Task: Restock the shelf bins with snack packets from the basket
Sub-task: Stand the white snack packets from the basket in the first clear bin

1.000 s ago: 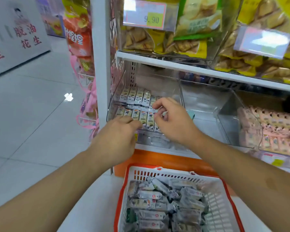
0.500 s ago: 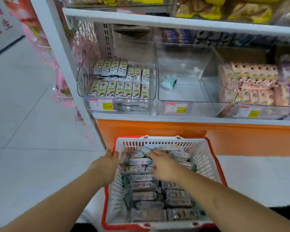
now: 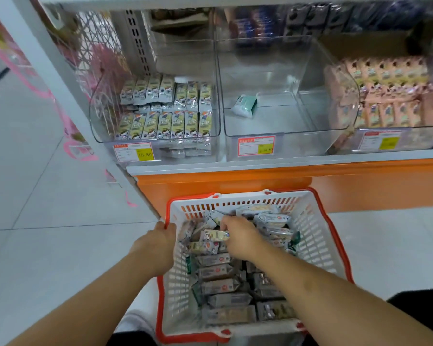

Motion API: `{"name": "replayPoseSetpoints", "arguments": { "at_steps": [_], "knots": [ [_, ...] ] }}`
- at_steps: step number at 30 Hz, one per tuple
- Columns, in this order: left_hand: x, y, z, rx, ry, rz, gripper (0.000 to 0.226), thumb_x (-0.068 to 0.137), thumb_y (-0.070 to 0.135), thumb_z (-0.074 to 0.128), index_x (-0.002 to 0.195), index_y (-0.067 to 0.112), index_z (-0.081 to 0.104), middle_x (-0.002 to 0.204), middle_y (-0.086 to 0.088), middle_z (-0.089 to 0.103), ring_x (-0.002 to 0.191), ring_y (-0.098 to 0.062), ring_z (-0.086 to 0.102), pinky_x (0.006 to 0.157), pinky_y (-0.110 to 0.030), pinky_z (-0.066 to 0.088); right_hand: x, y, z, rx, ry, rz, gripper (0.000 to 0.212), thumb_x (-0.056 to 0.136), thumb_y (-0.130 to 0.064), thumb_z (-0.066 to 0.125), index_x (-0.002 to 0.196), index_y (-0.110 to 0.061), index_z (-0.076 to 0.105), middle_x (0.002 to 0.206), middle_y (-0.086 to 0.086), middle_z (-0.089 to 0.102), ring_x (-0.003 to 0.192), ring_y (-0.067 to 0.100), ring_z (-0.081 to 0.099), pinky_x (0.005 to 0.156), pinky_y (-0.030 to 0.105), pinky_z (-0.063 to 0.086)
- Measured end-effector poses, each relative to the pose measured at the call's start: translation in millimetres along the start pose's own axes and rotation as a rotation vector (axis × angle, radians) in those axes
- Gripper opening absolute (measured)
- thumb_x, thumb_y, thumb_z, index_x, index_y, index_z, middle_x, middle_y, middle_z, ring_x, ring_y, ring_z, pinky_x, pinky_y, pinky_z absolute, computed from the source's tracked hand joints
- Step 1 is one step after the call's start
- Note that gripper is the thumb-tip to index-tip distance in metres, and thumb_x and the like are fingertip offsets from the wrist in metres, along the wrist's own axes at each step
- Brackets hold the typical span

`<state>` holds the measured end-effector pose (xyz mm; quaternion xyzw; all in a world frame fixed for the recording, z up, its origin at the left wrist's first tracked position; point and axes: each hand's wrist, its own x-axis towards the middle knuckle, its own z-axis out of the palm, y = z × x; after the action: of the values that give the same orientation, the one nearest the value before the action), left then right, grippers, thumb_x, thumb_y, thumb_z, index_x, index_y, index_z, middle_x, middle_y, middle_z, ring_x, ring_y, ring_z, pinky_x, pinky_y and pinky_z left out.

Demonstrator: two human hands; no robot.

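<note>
1. So we're looking down at the basket (image 3: 318,236) on the floor, right in front of the orange shelf base (image 3: 260,179), packed with snack packets (image 3: 220,285).
2. Our left hand (image 3: 160,242) is on the basket's left rim near the far corner, fingers curled over the red edge and gripping it.
3. Our right hand (image 3: 238,236) is inside the basket near the far end, fingers closed round one packet (image 3: 214,235) that sticks out to the left of the hand.
4. Up on the shelf, the left bin (image 3: 158,113) has two neat rows of the same sort of packets standing up, with some lying flat under them at the front.
5. Middle bin (image 3: 283,96) only holds one green-and-white pack (image 3: 244,106) lying near its left side.
6. Right bin (image 3: 345,101) is stacked with pink packs (image 3: 390,96).
7. Each bin has a price tag (image 3: 132,152) on its front; the print is too blurry for us to read properly.
</note>
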<state>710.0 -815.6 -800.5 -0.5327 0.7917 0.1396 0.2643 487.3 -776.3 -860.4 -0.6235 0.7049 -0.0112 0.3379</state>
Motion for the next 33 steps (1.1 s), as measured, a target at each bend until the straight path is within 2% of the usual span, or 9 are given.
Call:
{"name": "replayPoseSetpoints", "arguments": {
  "at_steps": [5,7,11,14,17,20,22,29,33],
  "knots": [
    [-1.4,-0.2,-38.5,-0.144,0.156,0.045,0.036,0.099,0.027,0.054,0.134,0.019,0.06,0.129,-0.006,0.062,0.11,-0.023,0.066,0.094,-0.039,0.057,-19.3,-6.9,-44.0,0.126,-0.005,-0.06,0.043,0.086,0.004,0.068,0.106,-0.034,0.062,0.132,0.0,0.058,0.1,0.021,0.066,0.081,0.045,0.062],
    [-8.3,7.1,-62.6,-0.322,0.178,0.121,0.033,0.101,0.039,0.056,0.128,0.021,0.066,0.122,-0.002,0.07,0.105,-0.018,0.067,0.093,-0.036,0.056,-32.0,-21.2,-73.9,0.095,0.007,-0.155,0.042,0.087,0.005,0.067,0.105,-0.033,0.066,0.125,-0.004,0.062,0.095,0.018,0.065,0.074,0.044,0.06],
    [-34.7,19.5,-104.7,-0.636,-0.016,0.256,0.047,0.086,0.063,0.07,0.114,0.025,0.069,0.102,0.004,0.074,0.095,-0.015,0.07,0.087,-0.038,0.058,-64.6,-60.8,-139.2,0.01,-0.001,-0.331,0.043,0.088,0.007,0.065,0.106,-0.033,0.068,0.104,-0.016,0.06,0.091,0.011,0.061,0.073,0.038,0.058],
    [-58.4,24.9,-127.5,-0.973,-0.169,0.296,0.052,0.084,0.047,0.081,0.122,0.013,0.066,0.104,-0.007,0.077,0.095,-0.023,0.076,0.086,-0.045,0.063,-89.4,-78.5,-170.3,-0.008,0.03,-0.464,0.051,0.085,0.014,0.058,0.109,-0.029,0.07,0.14,-0.011,0.056,0.128,0.01,0.053,0.107,0.032,0.046],
    [-79.8,29.1,-148.1,-1.185,-0.183,0.302,0.042,0.091,0.027,0.079,0.125,0.006,0.066,0.094,-0.009,0.078,0.082,-0.023,0.075,0.073,-0.034,0.062,-108.2,-81.2,-187.8,0.001,0.161,-0.494,0.055,0.09,0.007,0.058,0.13,-0.03,0.062,0.157,-0.012,0.037,0.146,0.008,0.032,0.119,0.03,0.032],
    [-92.8,26.8,-162.5,-1.296,-0.071,0.282,0.032,0.09,0.024,0.079,0.109,0.0,0.069,0.079,-0.009,0.067,0.069,-0.019,0.066,0.06,-0.027,0.056,-120.6,-88.5,-196.8,0.075,0.234,-0.494,0.047,0.096,-0.024,0.068,0.14,-0.034,0.055,0.145,-0.016,0.043,0.142,0.005,0.033,0.121,0.036,0.032],
    [-95.9,21.0,-166.2,-1.418,-0.057,0.278,0.024,0.091,0.022,0.078,0.101,0.001,0.07,0.079,-0.011,0.064,0.07,-0.02,0.062,0.061,-0.028,0.055,-125.8,-96.2,-198.1,0.063,0.227,-0.48,0.057,0.093,-0.042,0.073,0.145,-0.037,0.05,0.146,-0.02,0.041,0.141,0.002,0.032,0.12,0.033,0.031],
    [-92.2,10.9,-170.3,-1.472,0.069,0.25,0.03,0.088,0.024,0.082,0.098,-0.001,0.071,0.072,-0.006,0.061,0.07,-0.02,0.065,0.073,-0.038,0.06,-122.8,-111.7,-195.8,0.081,0.222,-0.469,0.087,0.081,-0.046,0.087,0.153,-0.046,0.038,0.152,-0.034,0.027,0.142,-0.01,0.023,0.11,0.016,0.023],
    [-88.5,-2.0,-179.5,-1.463,0.064,0.262,0.029,0.095,0.034,0.073,0.105,0.006,0.071,0.079,-0.002,0.074,0.077,-0.021,0.073,0.076,-0.038,0.061,-114.0,-121.6,-194.1,0.163,0.271,-0.406,0.084,0.081,-0.049,0.086,0.149,-0.053,0.037,0.148,-0.039,0.027,0.14,-0.012,0.026,0.117,0.023,0.028]
  ]
}}
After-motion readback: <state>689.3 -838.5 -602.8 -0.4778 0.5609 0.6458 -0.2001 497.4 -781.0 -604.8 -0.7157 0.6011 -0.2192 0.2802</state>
